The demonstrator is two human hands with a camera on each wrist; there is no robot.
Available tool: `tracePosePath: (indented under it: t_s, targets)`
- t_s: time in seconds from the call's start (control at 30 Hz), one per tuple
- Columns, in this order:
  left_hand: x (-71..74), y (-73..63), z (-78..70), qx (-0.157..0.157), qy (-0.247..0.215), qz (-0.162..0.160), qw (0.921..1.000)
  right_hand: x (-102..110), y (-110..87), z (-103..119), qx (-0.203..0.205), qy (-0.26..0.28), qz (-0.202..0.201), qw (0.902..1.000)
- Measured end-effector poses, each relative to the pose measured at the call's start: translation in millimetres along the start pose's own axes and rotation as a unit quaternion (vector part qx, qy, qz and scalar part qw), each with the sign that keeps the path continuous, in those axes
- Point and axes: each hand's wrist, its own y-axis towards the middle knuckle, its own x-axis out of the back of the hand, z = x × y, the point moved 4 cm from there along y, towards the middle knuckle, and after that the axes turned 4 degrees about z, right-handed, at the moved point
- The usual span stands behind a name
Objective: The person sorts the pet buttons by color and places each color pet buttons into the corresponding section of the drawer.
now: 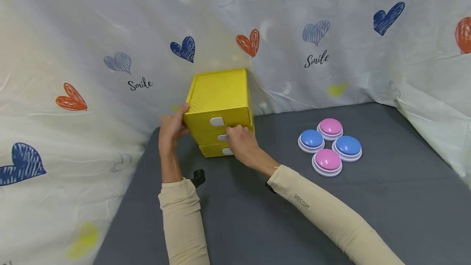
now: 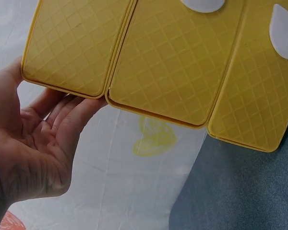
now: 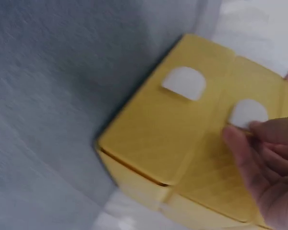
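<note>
A yellow three-drawer box (image 1: 220, 89) stands against the back sheet, one white tab handle on each drawer front. My left hand (image 1: 172, 128) grips its upper left front corner, thumb at the top edge and fingers along the side. From the left wrist view, that hand (image 2: 43, 139) is at the end of the top drawer front (image 2: 72, 48). My right hand (image 1: 243, 140) is at the middle drawer. In the right wrist view, its thumb and forefinger pinch the edge of the middle tab handle (image 3: 248, 114). Below that drawer, the bottom tab handle (image 3: 185, 82) shows untouched.
Right of the box, two pink and two blue dome buttons with white bases cluster on the dark grey table (image 1: 257, 216); one is the near pink button (image 1: 328, 160). A white sheet (image 1: 279, 7) printed with hearts hangs behind and along the left.
</note>
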Motion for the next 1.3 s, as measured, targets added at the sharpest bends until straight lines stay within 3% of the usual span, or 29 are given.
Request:
tracePosePath:
  t_s: [0.13, 0.3, 0.5, 0.67, 0.9, 0.97, 1.07, 1.13, 1.2, 1.3]
  targets:
    - [-0.7, 0.9, 0.7, -0.013, -0.008, 0.002, 0.9999, 5.2, 0.5, 4.3, 0.017, -0.007, 0.021, 0.9996]
    - [-2.1, 1.7, 0.0, -0.015, -0.012, 0.02, 0.9996, 15.6, -12.6, 14.0, 0.026, 0.016, 0.044, 0.9986]
    - [-8.2, -4.0, -5.0, -0.029, 0.022, -0.008, 0.9993, 30.7, -39.3, 27.4, 0.068, 0.006, 0.034, 0.9971]
    - [-12.2, -0.6, -6.7, -0.045, 0.03, -0.004, 0.9985, 36.7, -55.4, 37.1, 0.068, -0.03, 0.043, 0.9963]
    - [-2.3, 0.1, -2.0, -0.033, 0.05, -0.008, 0.9982, 32.9, -64.4, 51.2, 0.105, -0.031, 0.052, 0.9927]
    - [-1.4, 0.1, -2.6, -0.033, 0.049, -0.013, 0.9982, 32.2, -64.6, 49.0, 0.093, -0.008, 0.077, 0.9926]
    - [-3.1, 0.5, -2.1, -0.041, 0.046, -0.012, 0.998, 35.7, -69.0, 41.0, 0.044, 0.05, 0.143, 0.9875]
    - [-4.9, 0.7, -0.7, -0.042, 0.048, -0.01, 0.9979, 42.3, -74.8, 32.3, 0.01, 0.08, 0.164, 0.9831]
    - [-6.4, 0.3, 0.3, -0.041, 0.053, -0.009, 0.9977, 52.8, -81.3, 19.6, -0.011, 0.101, 0.152, 0.9831]
    - [-8.1, -0.3, 1.1, -0.037, 0.057, -0.011, 0.9976, 74.6, -91.0, -8.3, -0.037, 0.1, 0.083, 0.9908]
